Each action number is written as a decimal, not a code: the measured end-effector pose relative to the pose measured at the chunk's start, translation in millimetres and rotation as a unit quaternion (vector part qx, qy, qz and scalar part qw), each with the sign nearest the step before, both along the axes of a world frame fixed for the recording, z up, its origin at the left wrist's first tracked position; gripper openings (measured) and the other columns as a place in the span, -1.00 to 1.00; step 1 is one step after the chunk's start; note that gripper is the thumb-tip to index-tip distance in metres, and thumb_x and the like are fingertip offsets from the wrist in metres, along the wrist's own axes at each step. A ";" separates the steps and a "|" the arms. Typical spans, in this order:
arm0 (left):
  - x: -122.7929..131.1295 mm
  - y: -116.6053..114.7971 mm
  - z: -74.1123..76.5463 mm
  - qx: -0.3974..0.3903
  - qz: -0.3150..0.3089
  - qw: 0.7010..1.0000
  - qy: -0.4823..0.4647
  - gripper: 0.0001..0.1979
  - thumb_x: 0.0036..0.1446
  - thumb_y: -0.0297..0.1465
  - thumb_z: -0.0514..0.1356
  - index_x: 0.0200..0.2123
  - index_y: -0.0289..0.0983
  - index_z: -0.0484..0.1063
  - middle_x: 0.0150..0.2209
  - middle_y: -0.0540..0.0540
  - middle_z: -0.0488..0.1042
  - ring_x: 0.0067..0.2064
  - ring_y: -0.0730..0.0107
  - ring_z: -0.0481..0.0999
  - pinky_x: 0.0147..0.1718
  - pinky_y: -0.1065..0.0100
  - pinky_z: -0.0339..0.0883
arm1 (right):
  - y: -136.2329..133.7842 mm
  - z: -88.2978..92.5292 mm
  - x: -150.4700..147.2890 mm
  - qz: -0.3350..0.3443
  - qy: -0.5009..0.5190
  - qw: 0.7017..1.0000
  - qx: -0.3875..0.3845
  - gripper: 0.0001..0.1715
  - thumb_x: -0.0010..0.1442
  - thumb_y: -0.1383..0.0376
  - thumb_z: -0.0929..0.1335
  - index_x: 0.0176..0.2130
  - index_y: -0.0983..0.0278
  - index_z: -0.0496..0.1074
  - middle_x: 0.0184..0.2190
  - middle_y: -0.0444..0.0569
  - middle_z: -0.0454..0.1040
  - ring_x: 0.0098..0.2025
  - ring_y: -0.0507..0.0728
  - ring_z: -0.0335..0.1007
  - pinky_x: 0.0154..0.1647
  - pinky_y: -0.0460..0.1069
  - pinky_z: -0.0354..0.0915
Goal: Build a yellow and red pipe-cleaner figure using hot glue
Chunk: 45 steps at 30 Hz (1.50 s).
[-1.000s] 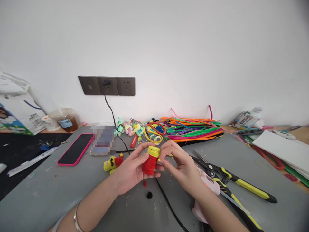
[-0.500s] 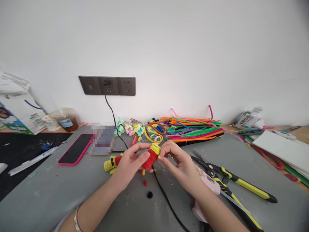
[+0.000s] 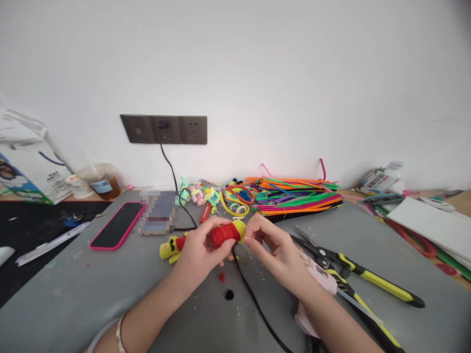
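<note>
A coiled roll of red and yellow pipe cleaner (image 3: 225, 234) lies across the fingers of my left hand (image 3: 200, 250), its yellow end pointing right. The left thumb presses it from below. At that yellow end my right hand (image 3: 268, 240) is closed, thumb and forefinger pinching the loose yellow strand, whose tip is mostly hidden by the fingers. Behind my left hand lies a yellow and red pipe-cleaner figure (image 3: 169, 248) with black and pink face pieces, partly covered. On the mat below are a small red scrap (image 3: 222, 278) and a black pompom (image 3: 229, 294).
Pliers with yellow-black handles (image 3: 382, 284) and a pink glue gun (image 3: 320, 279) lie by my right forearm. Bundled pipe cleaners (image 3: 298, 196), small scissors (image 3: 209, 184) and a pink-edged phone (image 3: 117, 226) sit farther back. A black cable (image 3: 253, 299) crosses the mat.
The red and yellow roll has turned from a steep tilt to nearly level, its red part swinging left and up. The right fingers stay at the yellow end.
</note>
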<state>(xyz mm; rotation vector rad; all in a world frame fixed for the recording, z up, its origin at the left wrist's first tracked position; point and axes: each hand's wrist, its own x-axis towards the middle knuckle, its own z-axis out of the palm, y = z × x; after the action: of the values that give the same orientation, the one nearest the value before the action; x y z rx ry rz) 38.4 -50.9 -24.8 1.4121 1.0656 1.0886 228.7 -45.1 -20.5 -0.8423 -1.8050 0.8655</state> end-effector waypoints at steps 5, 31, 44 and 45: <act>-2.1 1.9 -3.6 -0.020 -0.027 0.998 0.059 -0.71 0.14 -0.31 0.26 -0.06 -0.23 0.50 -0.42 -0.02 0.52 -0.51 0.35 0.54 -0.48 0.36 0.43 | -0.1 0.1 -0.7 0.018 -0.008 1.000 0.016 -0.80 0.40 0.26 0.29 -0.31 0.19 0.36 -0.33 -0.09 0.27 -0.31 0.11 0.19 -0.31 0.01 0.17; 1.4 2.4 -3.2 0.033 -0.021 0.997 -0.068 -0.44 0.07 -0.34 0.41 0.13 -0.12 0.37 0.00 -0.17 0.54 -0.03 0.17 0.54 -0.27 0.36 0.52 | 6.8 -4.4 -2.4 0.039 0.111 0.978 -0.172 -0.64 0.26 0.02 0.41 -0.34 0.21 0.31 -0.40 -0.17 0.33 -0.51 -0.01 0.29 -0.50 -0.07 0.25; 4.8 -2.0 -6.8 0.027 -0.024 0.995 -0.089 -0.18 0.03 -0.45 0.41 0.32 0.01 0.19 0.33 -0.20 0.24 0.06 0.11 0.53 -0.14 0.23 0.58 | 7.1 -3.9 -2.3 0.057 0.151 0.961 -0.226 -0.61 0.18 0.01 0.47 -0.35 0.21 0.34 -0.44 -0.18 0.36 -0.51 -0.01 0.28 -0.50 -0.08 0.30; 4.1 -2.5 -5.9 0.044 -0.025 0.996 -0.078 -0.22 0.06 -0.44 0.40 0.30 0.03 0.23 0.36 -0.17 0.18 0.07 0.12 0.52 -0.14 0.22 0.59 | 7.0 -3.8 -2.1 0.060 0.154 0.960 -0.228 -0.62 0.19 0.01 0.47 -0.35 0.21 0.34 -0.44 -0.18 0.36 -0.51 -0.01 0.29 -0.49 -0.08 0.30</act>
<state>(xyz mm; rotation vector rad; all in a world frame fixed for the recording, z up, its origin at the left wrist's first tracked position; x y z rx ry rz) 42.5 -53.5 -30.6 1.3905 0.8751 1.2015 226.6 -38.1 -24.3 -0.8296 -1.4129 1.4441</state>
